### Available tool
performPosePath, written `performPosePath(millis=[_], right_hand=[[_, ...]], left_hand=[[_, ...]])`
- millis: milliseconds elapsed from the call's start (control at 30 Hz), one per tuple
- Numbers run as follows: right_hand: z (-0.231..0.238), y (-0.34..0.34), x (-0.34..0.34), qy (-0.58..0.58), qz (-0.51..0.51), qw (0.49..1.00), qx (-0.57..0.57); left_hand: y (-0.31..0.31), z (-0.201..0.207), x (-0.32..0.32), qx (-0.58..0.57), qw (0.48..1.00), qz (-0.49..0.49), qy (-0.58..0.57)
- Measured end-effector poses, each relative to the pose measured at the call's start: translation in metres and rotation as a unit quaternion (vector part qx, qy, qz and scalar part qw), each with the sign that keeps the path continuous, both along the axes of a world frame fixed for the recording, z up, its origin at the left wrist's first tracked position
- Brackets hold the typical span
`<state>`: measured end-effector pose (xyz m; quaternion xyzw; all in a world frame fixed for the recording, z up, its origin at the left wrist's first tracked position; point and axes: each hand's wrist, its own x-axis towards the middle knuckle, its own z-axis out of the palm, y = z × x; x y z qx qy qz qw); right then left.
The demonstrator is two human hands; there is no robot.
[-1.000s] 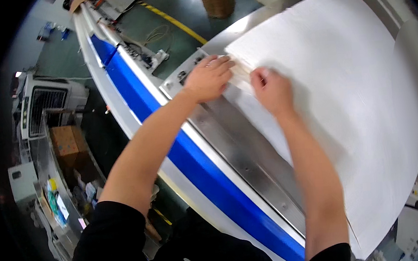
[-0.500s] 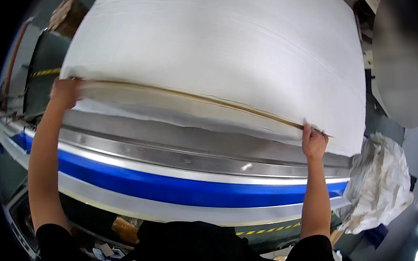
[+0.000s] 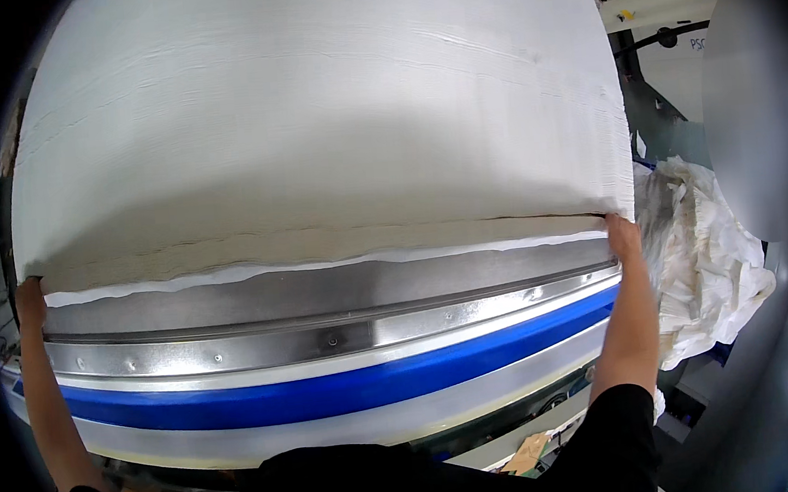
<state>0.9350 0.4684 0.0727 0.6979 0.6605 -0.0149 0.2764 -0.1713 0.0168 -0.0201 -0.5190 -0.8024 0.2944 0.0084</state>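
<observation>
A wide white sheet, apparently cloth, spreads before me with faint wrinkles across it. Both my arms reach to opposite ends of its near edge. At the far left, my left hand is closed on the sheet's corner, its fingertips hidden under dark shadow. My right hand grips the right end of the same edge, thumb side up. Between the hands runs a cream-coloured, slightly ragged border strip, with a thin dark line near the right hand. Just below it shows a paler white underlayer.
Nearest me is a bare metal surface with a riveted metal rail, then a blue strip and a pale outer edge. Crumpled white material is heaped at the right. Cardboard lies low at the right.
The view has turned and the sheet's near edge now lies almost level. The brown, rod-like line that ran between my hands has mostly gone from sight. Both hands still hold the edge.
</observation>
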Motion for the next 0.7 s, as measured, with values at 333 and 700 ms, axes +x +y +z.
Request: performPosePath(millis=[333,700], right_hand=[[-0.006,-0.003,0.004,-0.105,0.077,0.991,-0.018],[0.113,-0.011,0.057,0.022,0.164,0.986,-0.003]], left_hand=[[-0.027,0.02,-0.01,-0.018,0.997,-0.067,0.041],[0.013,0.177,0.105,-0.049,0.998,0.031,0.04]])
